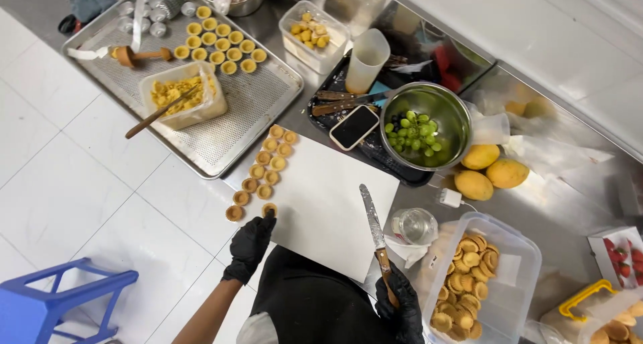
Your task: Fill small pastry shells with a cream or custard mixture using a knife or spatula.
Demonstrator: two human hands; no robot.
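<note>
Resting at lower centre-left of the frame, left hand (250,245), black-gloved, fingertips pinched on a small tart shell (269,211) at the near-left edge of a white board (328,203). More empty tart shells (266,168) run in two rows up the board's left edge. Right hand (400,302), black-gloved, bottom centre-right, fist closed around the wooden handle of a palette knife (374,223), blade lying across the board's right edge. Perforated tray (258,99), upper left, holding filled shells. Steel bowl (443,109) of green grapes, centre right. Three mangoes (489,170) beside it. Clear tub (516,250) of shells, lower right.
</note>
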